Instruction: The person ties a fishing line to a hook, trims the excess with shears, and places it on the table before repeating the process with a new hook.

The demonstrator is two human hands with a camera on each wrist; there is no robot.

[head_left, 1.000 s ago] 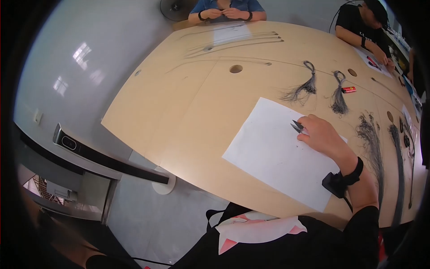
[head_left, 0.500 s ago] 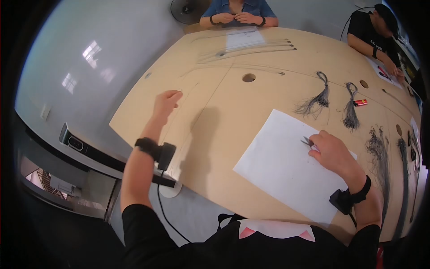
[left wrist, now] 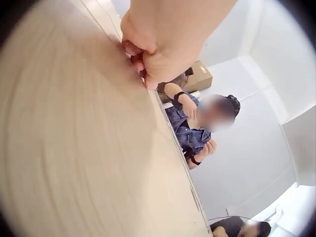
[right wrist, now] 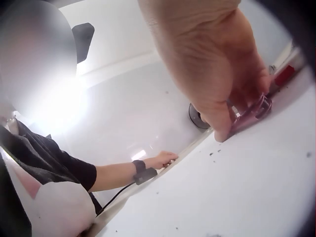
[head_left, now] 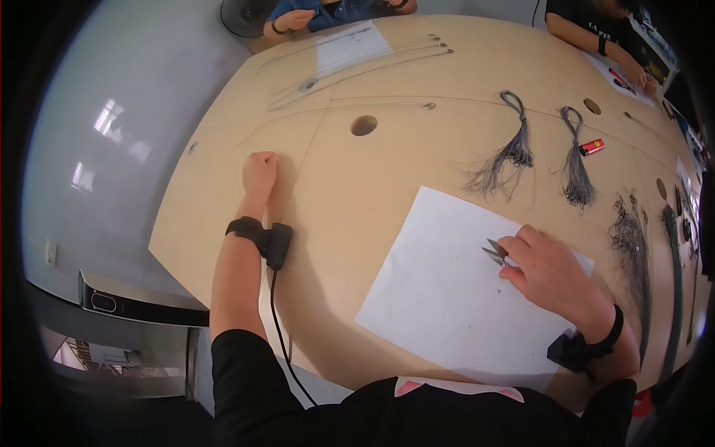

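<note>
In the head view my left hand rests on the left of the wooden table, fingers curled in; nothing shows between them. The left wrist view has its curled fingertips right at the tabletop. My right hand lies low over a white paper sheet and holds small thread snips, pointed blades spread apart and aimed left. Their purplish handle shows under the fingers in the right wrist view. Small dark specks dot the paper near the thumb.
Two looped bundles of grey strands lie beyond the paper, a red lighter beside one. Loose strands spread at right. Long thin strands stretch across the far side, near a round table hole. Two people sit opposite.
My left hand has come into view from the left and lowered onto the tabletop, its fingers curling in. The right hand keeps holding the snips over the paper.
</note>
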